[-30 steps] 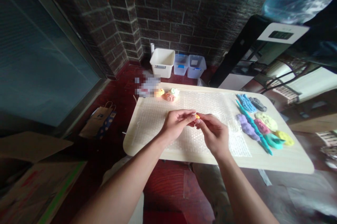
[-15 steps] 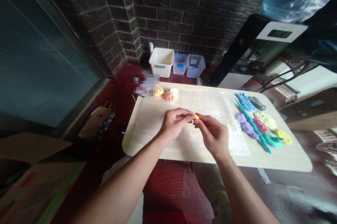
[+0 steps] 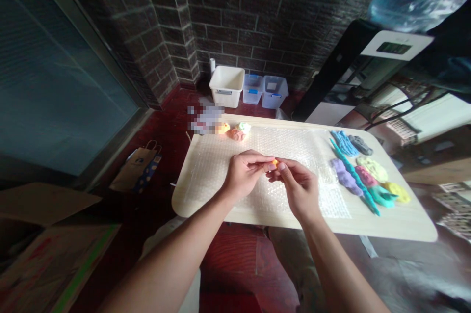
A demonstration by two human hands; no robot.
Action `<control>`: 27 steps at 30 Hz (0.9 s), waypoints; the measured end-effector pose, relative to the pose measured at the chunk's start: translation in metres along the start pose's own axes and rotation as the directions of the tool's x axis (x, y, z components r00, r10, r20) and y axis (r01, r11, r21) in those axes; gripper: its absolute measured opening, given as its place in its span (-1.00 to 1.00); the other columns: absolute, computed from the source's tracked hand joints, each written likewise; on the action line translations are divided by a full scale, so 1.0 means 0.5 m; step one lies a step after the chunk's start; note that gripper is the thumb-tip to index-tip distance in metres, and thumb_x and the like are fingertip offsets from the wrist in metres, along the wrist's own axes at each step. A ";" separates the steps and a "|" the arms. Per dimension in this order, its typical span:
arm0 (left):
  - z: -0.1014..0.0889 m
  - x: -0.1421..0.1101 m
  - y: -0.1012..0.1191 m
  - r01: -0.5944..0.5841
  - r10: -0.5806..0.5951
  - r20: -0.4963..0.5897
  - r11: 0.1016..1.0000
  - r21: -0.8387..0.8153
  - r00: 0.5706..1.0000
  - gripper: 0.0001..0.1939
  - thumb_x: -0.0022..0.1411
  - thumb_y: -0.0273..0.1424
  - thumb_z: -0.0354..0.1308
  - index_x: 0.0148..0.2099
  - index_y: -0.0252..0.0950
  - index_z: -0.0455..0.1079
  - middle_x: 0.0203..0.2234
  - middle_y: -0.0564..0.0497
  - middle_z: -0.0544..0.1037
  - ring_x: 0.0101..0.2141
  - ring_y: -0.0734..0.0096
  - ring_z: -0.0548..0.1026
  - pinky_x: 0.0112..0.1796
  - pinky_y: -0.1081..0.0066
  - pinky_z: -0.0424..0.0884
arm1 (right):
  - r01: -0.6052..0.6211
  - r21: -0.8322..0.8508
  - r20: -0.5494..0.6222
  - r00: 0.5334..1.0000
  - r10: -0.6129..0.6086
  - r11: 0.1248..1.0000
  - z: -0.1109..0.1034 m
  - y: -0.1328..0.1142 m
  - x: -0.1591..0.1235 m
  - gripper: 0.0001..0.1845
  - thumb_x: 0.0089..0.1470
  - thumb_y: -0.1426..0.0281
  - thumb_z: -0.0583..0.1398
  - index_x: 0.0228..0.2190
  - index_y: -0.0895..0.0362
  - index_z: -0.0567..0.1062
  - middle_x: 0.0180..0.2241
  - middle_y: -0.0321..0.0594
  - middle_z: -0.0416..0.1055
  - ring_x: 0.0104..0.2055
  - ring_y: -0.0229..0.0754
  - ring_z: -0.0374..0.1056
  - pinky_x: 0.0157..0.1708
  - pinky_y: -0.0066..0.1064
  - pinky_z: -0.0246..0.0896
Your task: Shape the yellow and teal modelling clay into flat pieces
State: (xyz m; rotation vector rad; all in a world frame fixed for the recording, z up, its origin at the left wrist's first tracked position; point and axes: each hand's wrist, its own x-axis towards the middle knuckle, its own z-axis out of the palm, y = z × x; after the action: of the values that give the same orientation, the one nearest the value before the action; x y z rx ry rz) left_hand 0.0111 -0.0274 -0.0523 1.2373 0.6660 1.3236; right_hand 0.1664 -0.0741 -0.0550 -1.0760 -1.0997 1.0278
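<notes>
A small piece of orange modelling clay (image 3: 274, 162) is pinched between the fingertips of both hands above the table. My left hand (image 3: 246, 170) grips it from the left, thumb and forefinger closed. From the other side my right hand (image 3: 300, 181) holds it too, its thumb bent over the piece. Under the hands lies a sheet of bubble wrap (image 3: 217, 170). Near the far left edge sit a pink lump (image 3: 237, 134), a pale green lump (image 3: 244, 127) and an orange-yellow lump (image 3: 223, 128) of clay.
On the table's (image 3: 397, 227) right side lie blue (image 3: 344, 143), grey (image 3: 360, 145), purple (image 3: 346, 176), yellow (image 3: 398, 192) and other clay lumps, with a long teal roll (image 3: 355, 175). Behind the table stand a white bin (image 3: 226, 88) and two clear boxes. A water dispenser (image 3: 334, 67) rises at the back right.
Both hands stay in nearly the same place on the orange clay. The right thumb has shifted up and over the piece, and the fingers have changed their pinch slightly.
</notes>
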 end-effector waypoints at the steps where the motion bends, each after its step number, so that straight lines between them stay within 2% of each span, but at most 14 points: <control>1: -0.001 0.000 -0.001 0.005 -0.005 -0.013 1.000 0.009 1.000 -0.75 0.13 -0.25 0.52 -0.18 -0.27 0.72 -0.29 -0.10 0.70 -0.31 0.32 0.66 -0.25 0.34 0.63 | 0.027 -0.045 0.003 1.000 -0.027 0.999 -0.001 -0.002 -0.001 -0.78 0.24 0.23 0.39 -0.12 0.04 0.71 -0.30 -0.18 0.66 -0.35 -0.17 0.55 -0.28 -0.26 0.54; 4: -0.001 0.000 -0.003 0.066 -0.066 -0.062 0.998 -0.004 0.996 -0.72 0.12 -0.28 0.53 -0.14 -0.28 0.71 -0.26 -0.12 0.74 -0.28 0.28 0.69 -0.16 0.29 0.64 | 0.095 -0.140 -0.015 0.995 -0.098 0.986 0.000 -0.005 -0.001 -0.77 0.17 0.25 0.44 -0.13 0.03 0.73 -0.24 -0.16 0.67 -0.29 -0.15 0.55 -0.25 -0.25 0.54; 6: 0.000 0.000 -0.004 0.090 -0.091 -0.062 0.996 -0.018 0.994 -0.73 0.13 -0.28 0.53 -0.15 -0.29 0.71 -0.25 -0.14 0.75 -0.27 0.25 0.70 -0.13 0.26 0.65 | 0.106 -0.159 -0.054 0.992 -0.116 0.982 0.002 -0.006 -0.002 -0.80 0.16 0.26 0.45 -0.17 0.04 0.74 -0.28 -0.17 0.68 -0.33 -0.14 0.54 -0.29 -0.25 0.54; 12: 0.006 -0.002 0.004 0.024 -0.024 0.003 1.000 -0.014 1.000 -0.76 0.16 -0.28 0.50 -0.14 -0.27 0.71 -0.18 -0.15 0.73 -0.19 0.22 0.70 -0.15 0.28 0.66 | 0.125 -0.156 -0.151 0.977 -0.148 0.980 0.008 -0.004 -0.007 -0.81 0.15 0.30 0.45 -0.16 -0.02 0.74 -0.30 -0.21 0.70 -0.39 -0.14 0.56 -0.33 -0.22 0.56; 15: 0.004 -0.005 0.006 -0.027 0.028 -0.020 0.999 0.046 0.999 -0.81 0.20 -0.30 0.47 -0.15 -0.25 0.71 -0.19 -0.14 0.73 -0.17 0.20 0.70 -0.14 0.27 0.67 | 0.182 -0.265 -0.101 0.971 -0.215 0.947 0.007 -0.005 -0.011 -0.83 0.23 0.30 0.39 -0.12 -0.03 0.73 -0.25 -0.18 0.69 -0.32 -0.10 0.58 -0.29 -0.17 0.56; 18: 0.002 -0.006 0.001 -0.004 0.005 -0.029 0.998 0.061 1.000 -0.81 0.21 -0.31 0.46 -0.14 -0.26 0.72 -0.19 -0.15 0.75 -0.17 0.19 0.71 -0.10 0.23 0.67 | 0.311 -0.452 -0.007 0.936 -0.352 0.836 0.004 -0.015 -0.012 -0.77 0.30 0.36 0.34 -0.04 -0.05 0.70 -0.12 -0.13 0.66 -0.11 -0.01 0.59 -0.11 -0.10 0.54; 20: 0.001 -0.006 -0.004 0.048 -0.047 -0.047 0.999 0.019 0.998 -0.79 0.18 -0.30 0.49 -0.15 -0.27 0.72 -0.20 -0.15 0.76 -0.18 0.17 0.72 -0.08 0.19 0.67 | 0.383 -0.533 0.071 0.909 -0.412 0.754 0.002 -0.024 -0.011 -0.70 0.32 0.42 0.30 0.03 -0.08 0.68 -0.07 -0.13 0.65 -0.05 0.00 0.59 -0.06 -0.09 0.52; 24: 0.001 -0.005 -0.009 0.133 -0.140 -0.081 0.987 -0.086 0.987 -0.75 0.09 -0.30 0.54 -0.18 -0.29 0.72 -0.22 -0.15 0.76 -0.20 0.16 0.73 -0.05 0.14 0.67 | 0.465 -0.576 0.198 0.877 -0.437 0.672 -0.001 -0.032 -0.008 -0.61 0.32 0.49 0.27 0.10 -0.10 0.64 -0.04 -0.14 0.65 -0.05 -0.01 0.60 -0.07 -0.12 0.55; 27: 0.001 -0.004 -0.008 0.162 -0.173 -0.095 0.980 -0.112 0.980 -0.74 0.07 -0.31 0.56 -0.18 -0.29 0.72 -0.22 -0.15 0.77 -0.20 0.16 0.73 -0.02 0.13 0.66 | 0.457 -0.588 0.187 0.879 -0.438 0.668 -0.002 -0.025 -0.010 -0.60 0.32 0.46 0.28 0.13 -0.09 0.62 -0.04 -0.14 0.66 -0.06 0.00 0.62 -0.08 -0.10 0.58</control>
State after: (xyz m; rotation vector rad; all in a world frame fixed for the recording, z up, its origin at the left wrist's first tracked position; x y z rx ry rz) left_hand 0.0127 -0.0287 -0.0566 1.0108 0.7492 1.2717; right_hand 0.1679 -0.0814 -0.0439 -1.2024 -1.6946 0.2654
